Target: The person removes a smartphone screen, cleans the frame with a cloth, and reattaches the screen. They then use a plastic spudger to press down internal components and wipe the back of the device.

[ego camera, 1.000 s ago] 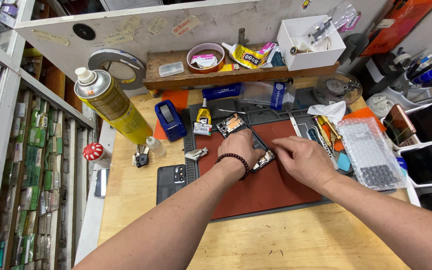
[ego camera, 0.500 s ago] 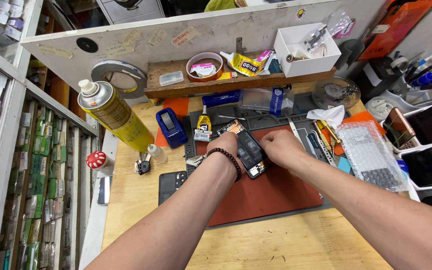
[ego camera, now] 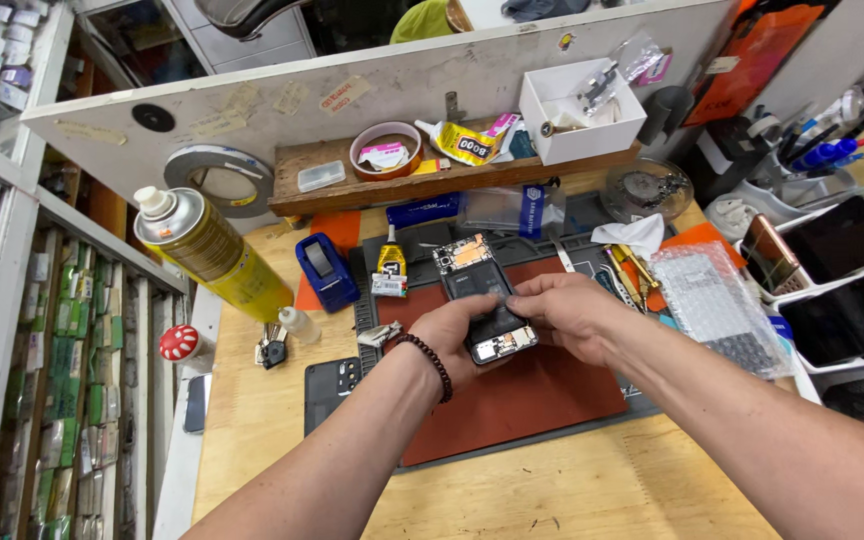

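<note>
An opened phone (ego camera: pixel 480 290), its back cover off and circuit boards showing, is held a little above the red-brown work mat (ego camera: pixel 522 400). My left hand (ego camera: pixel 452 340), a dark bead bracelet on its wrist, cradles the phone from underneath. My right hand (ego camera: pixel 570 312) pinches the phone's right side near the middle, with thumb and fingers over the dark battery area. The phone's lower end sticks out below my fingers.
A yellow spray can (ego camera: pixel 207 250) stands at the left, a blue box (ego camera: pixel 325 270) and a small glue bottle (ego camera: pixel 390 268) behind the mat. A phone back cover (ego camera: pixel 330 392) lies left of the mat. Bubble wrap (ego camera: pixel 720 305), tweezers and trays of phones (ego camera: pixel 842 270) are at the right.
Both hands have lifted the opened phone off the mat and turned it more upright. The view has shifted slightly closer.
</note>
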